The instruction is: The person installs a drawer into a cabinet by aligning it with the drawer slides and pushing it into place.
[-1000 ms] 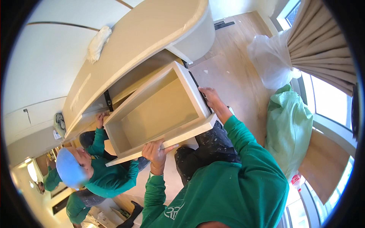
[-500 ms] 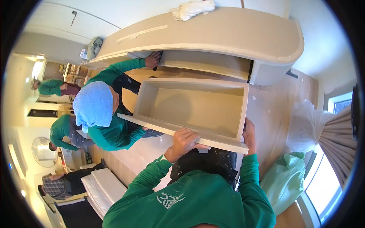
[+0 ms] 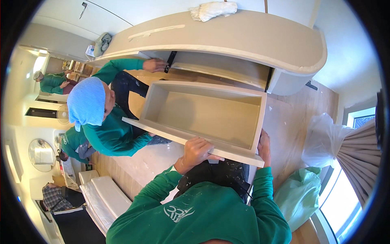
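Observation:
A beige drawer [image 3: 219, 116], empty inside, is held out of the long curved cabinet [image 3: 252, 34], in front of its open bay [image 3: 219, 67]. My left hand [image 3: 197, 152] grips the top edge of the drawer's front panel, fingers over the rim. At the drawer's right end, my right hand [image 3: 264, 147] holds the side near the front corner; some of its fingers are hidden. A co-worker's hand [image 3: 155, 65] is beside a black drawer slide [image 3: 170, 62] that sticks out at the bay's left. Another dark slide [image 3: 268, 79] shows at its right side.
The co-worker with a blue cloth [image 3: 86, 101] over the head crouches close at the drawer's left end. A white cloth [image 3: 213, 11] lies on the cabinet top. Green plastic sheeting [image 3: 298, 193] and wrapped curtains [image 3: 325, 138] stand at the right. Other people are farther left.
The co-worker's hand has come away from the bay's left edge, and the slide there now projects outward. The co-worker has leaned left. My grip on the drawer stays the same.

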Motion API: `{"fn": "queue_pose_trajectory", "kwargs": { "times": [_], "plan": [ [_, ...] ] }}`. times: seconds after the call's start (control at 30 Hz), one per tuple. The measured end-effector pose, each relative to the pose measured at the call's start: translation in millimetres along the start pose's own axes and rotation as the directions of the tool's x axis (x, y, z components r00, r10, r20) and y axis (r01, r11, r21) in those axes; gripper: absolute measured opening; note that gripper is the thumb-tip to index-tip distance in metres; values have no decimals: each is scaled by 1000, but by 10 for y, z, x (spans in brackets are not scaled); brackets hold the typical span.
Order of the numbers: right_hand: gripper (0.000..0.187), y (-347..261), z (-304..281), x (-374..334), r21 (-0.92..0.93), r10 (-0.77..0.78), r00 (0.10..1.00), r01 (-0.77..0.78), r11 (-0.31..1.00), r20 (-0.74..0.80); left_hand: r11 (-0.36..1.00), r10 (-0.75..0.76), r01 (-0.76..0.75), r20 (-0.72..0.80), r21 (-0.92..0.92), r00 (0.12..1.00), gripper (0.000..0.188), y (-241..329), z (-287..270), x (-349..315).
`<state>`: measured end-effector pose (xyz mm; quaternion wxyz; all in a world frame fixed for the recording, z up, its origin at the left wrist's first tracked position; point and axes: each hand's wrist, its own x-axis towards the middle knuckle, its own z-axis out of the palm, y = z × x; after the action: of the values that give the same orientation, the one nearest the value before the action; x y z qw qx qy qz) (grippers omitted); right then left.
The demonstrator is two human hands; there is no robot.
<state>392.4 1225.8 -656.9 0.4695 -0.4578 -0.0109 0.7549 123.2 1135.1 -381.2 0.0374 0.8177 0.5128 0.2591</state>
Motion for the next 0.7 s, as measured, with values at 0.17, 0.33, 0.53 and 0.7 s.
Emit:
{"fn": "queue_pose_trajectory", "kwargs": {
  "times": [0.17,0.33,0.53,0.7],
  "plan": [
    [26,-7,121,-229,-212,-302,939,332,919,162,999,38,-38,-14,2,999,46,9,-57,123],
    [28,-179,208,-211,11,-35,998,36,999,-43,995,93,-95,45,42,995,46,7,-46,268],
    [24,260,213,238,162,-73,984,99,982,-162,989,76,-86,85,118,993,51,-37,-27,96],
    [17,265,339,275,196,-61,982,97,976,-181,984,78,-91,86,156,993,56,-135,26,19]
  ]
}}
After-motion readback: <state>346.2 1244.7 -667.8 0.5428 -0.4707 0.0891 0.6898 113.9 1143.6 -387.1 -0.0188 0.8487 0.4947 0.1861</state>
